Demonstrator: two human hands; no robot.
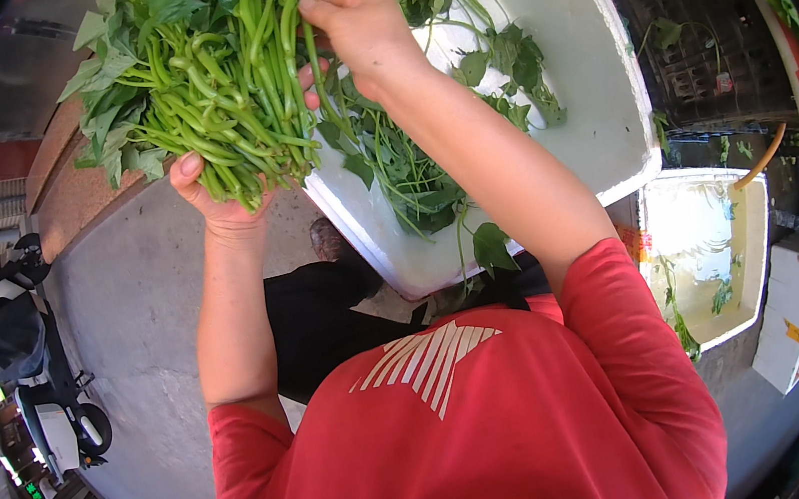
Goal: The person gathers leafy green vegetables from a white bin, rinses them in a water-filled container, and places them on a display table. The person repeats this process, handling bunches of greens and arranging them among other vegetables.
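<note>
A thick bunch of leafy greens, which look like sweet potato shoots, rests in my left hand. Its cut stem ends point toward me and its leaves spread up and to the left. My left thumb shows on the near side; most of the fingers are hidden behind the stems. On the bunch's right side, my right hand pinches a long green stem between thumb and fingers. Below both hands stands a large white foam box, with loose vines and leaves lying inside. One leaf hangs over its near rim.
At the right, a smaller white foam box holds water and a few sprigs. Dark plastic crates stand behind it. A brown board is at upper left. An electric scooter is parked on the concrete floor.
</note>
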